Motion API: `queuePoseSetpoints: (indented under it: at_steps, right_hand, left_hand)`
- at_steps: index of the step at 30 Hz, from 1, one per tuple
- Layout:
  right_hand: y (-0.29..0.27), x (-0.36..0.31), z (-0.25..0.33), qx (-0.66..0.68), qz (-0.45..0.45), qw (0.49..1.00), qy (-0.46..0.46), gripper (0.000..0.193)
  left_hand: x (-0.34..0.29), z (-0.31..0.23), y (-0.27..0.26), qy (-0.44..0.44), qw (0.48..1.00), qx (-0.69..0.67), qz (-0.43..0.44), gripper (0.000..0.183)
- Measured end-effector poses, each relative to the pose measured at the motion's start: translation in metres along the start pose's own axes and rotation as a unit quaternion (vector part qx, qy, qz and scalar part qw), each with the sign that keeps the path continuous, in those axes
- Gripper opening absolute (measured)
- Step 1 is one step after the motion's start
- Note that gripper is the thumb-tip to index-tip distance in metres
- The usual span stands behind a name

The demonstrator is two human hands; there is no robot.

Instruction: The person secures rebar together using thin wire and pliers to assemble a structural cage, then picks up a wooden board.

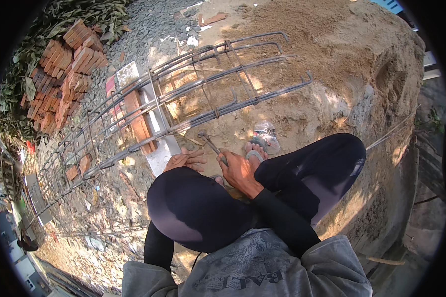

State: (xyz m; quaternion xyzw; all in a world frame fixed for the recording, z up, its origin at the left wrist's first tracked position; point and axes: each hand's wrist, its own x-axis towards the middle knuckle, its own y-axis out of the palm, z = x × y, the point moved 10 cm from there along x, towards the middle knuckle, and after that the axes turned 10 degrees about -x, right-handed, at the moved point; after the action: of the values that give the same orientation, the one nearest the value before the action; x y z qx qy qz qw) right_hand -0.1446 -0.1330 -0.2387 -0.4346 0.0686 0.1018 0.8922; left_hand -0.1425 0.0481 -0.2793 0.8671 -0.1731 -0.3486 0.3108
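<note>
In my right hand (237, 171) is a slim metal tool that looks like a pair of pincers (211, 142). Its small head points away from me, toward the rebar cage, and does not touch it. My left hand (187, 159) is beside my left knee, its fingers spread, with nothing visible in them. Just beyond both hands lies the long rebar cage (198, 119), made of lengthwise bars with stirrups around them. The bars end in hooks at the right. Under the cage are a reddish-brown block (138, 119) and a pale board (164, 154).
Stacked bricks (67, 74) stand at the far left beside leaves and grey gravel (153, 29). A mound of soil (327, 39) rises at the far right. A clear plastic bag (266, 136) lies by my right foot. Broken bricks (79, 167) sit under the cage's left part.
</note>
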Motion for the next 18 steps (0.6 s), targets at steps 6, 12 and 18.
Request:
queuePoseSetpoints:
  at_steps: [6,12,18]
  right_hand:
    - [0.000,-0.004,0.026,-0.198,-0.073,0.968,-0.139,0.029]
    - [0.032,-0.005,0.012,-0.161,0.068,0.977,-0.122,0.069]
    - [0.023,-0.008,-0.006,-0.085,0.100,0.985,-0.111,0.067]
  left_hand:
    - [-0.003,-0.001,0.012,0.003,0.994,-0.087,0.064,0.054]
    - [-0.033,-0.043,0.014,0.018,0.984,-0.046,-0.172,0.049]
    - [-0.056,-0.043,0.021,0.030,0.986,-0.128,-0.102,0.034]
